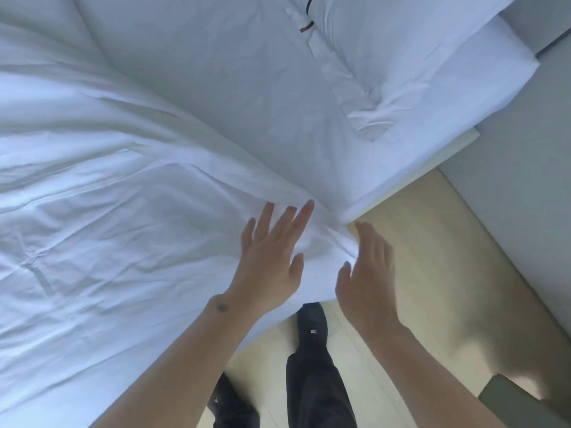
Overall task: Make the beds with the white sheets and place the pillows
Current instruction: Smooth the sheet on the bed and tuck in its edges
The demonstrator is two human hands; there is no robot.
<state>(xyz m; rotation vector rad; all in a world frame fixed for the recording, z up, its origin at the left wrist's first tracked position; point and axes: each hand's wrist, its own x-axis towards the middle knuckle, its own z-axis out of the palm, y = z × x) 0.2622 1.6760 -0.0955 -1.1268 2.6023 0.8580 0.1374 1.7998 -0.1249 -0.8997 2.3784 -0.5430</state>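
A wrinkled white sheet (108,217) covers the near part of the bed and hangs over its edge. Behind it lies a white pillow (234,66) with a buttoned flap and a dark tag. My left hand (272,257) lies flat on the sheet near its corner, fingers straight and spread. My right hand (367,273) is beside the sheet's corner at the bed edge, fingers straight, its edge touching the hanging cloth. Neither hand grips anything.
The bed's mattress corner (482,72) shows at upper right against a grey wall (525,180). Light wooden floor (432,273) runs along the bed. My dark trouser legs and shoes (312,350) stand at the bed edge. A dark green object (519,403) sits at lower right.
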